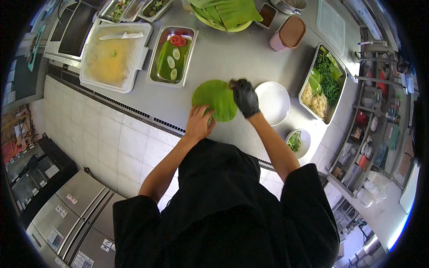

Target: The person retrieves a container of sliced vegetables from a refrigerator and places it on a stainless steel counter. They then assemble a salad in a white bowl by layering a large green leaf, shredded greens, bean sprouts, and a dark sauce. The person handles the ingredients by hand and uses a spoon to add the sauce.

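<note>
A round piece of green banana leaf (216,97) lies on the steel counter in front of me. My bare left hand (199,121) rests at its lower left edge, fingers stretched over the leaf. Above the leaf's right side is my right hand (245,98) in a black glove, its fingers closed. Something small and brownish shows at those fingertips, too unclear to name. Just right of the glove sits a white plate (273,103) with nothing on it.
Left of the leaf stand a metal tray (150,67) with cucumber and tomato slices, and a cutting board (138,73) bearing a knife (120,35). Rightward are a tray (343,91) of noodles and greens and a bowl (306,145) of shredded greens. Folded leaves (225,13) lie beyond.
</note>
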The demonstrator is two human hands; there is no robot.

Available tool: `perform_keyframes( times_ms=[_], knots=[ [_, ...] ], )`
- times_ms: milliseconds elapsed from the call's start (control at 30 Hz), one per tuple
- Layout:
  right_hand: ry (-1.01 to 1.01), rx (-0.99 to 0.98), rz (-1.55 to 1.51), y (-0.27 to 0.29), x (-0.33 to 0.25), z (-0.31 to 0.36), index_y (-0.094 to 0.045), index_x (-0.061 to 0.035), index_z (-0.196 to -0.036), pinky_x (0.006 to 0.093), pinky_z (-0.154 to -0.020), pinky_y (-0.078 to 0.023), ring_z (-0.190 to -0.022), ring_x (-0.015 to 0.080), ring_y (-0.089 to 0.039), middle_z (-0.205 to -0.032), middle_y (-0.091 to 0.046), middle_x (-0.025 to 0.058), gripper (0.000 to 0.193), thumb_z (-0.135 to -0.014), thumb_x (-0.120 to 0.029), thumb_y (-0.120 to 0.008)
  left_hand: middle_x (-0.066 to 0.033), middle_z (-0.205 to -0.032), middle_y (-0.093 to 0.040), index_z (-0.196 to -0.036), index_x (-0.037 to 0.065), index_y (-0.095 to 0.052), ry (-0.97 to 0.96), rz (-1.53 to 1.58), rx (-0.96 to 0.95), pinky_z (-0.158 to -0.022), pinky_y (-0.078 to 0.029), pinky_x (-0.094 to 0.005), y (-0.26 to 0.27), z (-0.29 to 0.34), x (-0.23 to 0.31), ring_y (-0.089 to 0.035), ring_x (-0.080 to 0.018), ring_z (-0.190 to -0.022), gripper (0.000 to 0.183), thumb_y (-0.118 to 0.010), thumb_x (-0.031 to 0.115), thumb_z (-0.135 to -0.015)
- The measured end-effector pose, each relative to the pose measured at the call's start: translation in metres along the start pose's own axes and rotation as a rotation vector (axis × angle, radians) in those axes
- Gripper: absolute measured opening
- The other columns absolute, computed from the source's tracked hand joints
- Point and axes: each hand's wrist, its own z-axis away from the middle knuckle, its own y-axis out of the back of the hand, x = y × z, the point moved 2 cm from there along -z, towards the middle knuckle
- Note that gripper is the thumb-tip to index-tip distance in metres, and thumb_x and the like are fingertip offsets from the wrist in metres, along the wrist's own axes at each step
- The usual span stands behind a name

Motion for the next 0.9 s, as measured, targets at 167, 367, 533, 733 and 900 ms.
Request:
perform_keyframes(
  times_ms=[167, 367, 533, 733, 900],
  knots=[
    [0.016, -0.371, -0.123, -0.002, -0.050, 0.083, -0.072, -0.0125, -0.097, 0.0455, -0.074, -0.055, -0.088, 0.0327, -0.065, -0.098, -0.067, 0.0131, 0.017, -0.083, -0.012, -0.062, -0.0150, -0.121, -0.056, -0.126, 0.009, -0.059, 0.079, 0.028, 0.224, -0.099, -0.043, -0.0483, 0.017, -0.063, -0.008, -0.056, -0.0348, -0.113, 0.045, -0.068, 0.010, -0.082],
    [-0.060, 0.355, -0.173, 0.048, 0.032, -0.017, -0.063, -0.0051, -0.117, 0.0463, -0.095, -0.047, -0.102, 0.0375, -0.060, -0.113, -0.065, 0.0194, 0.031, -0.090, -0.018, -0.063, -0.0176, -0.123, -0.056, -0.130, 0.006, -0.056, 0.120, -0.145, -0.026, -0.092, -0.049, -0.0467, 0.006, -0.113, -0.035, -0.059, -0.0359, -0.108, 0.049, -0.070, 0.012, -0.084],
    [-0.407, 0.299, -0.189, 0.067, 0.030, 0.028, -0.060, -0.0054, -0.127, 0.0434, -0.087, -0.051, -0.103, 0.0357, -0.063, -0.116, -0.064, 0.0191, 0.046, -0.085, -0.018, -0.073, -0.0138, -0.107, -0.068, -0.112, 0.003, -0.067, 0.390, 0.152, -0.351, -0.089, -0.050, -0.0393, 0.023, -0.124, -0.049, -0.065, -0.0275, -0.096, 0.033, -0.074, 0.020, -0.085],
    [-0.736, 0.085, -0.807, 0.076, -0.008, 0.082, -0.045, -0.0082, -0.145, 0.0442, -0.097, -0.051, -0.126, 0.0305, -0.053, -0.146, -0.046, 0.0156, 0.083, -0.077, -0.030, -0.086, 0.0048, -0.093, -0.066, -0.102, 0.003, -0.069, 0.228, 0.774, -0.514, -0.080, -0.045, -0.0260, 0.092, -0.124, 0.030, -0.055, -0.0064, -0.085, 0.026, -0.066, 0.029, -0.098],
    [-0.700, -0.020, -1.368, 0.080, 0.021, 0.090, -0.046, -0.0021, -0.143, 0.0342, -0.103, -0.045, -0.118, 0.0195, -0.057, -0.128, -0.062, 0.0107, 0.065, -0.085, -0.008, -0.077, 0.0090, -0.084, -0.057, -0.094, 0.007, -0.066, 0.300, 1.142, -0.544, -0.076, -0.039, -0.0201, 0.099, -0.142, 0.071, -0.048, -0.0028, -0.079, 0.020, -0.061, 0.025, -0.101]
  ],
)
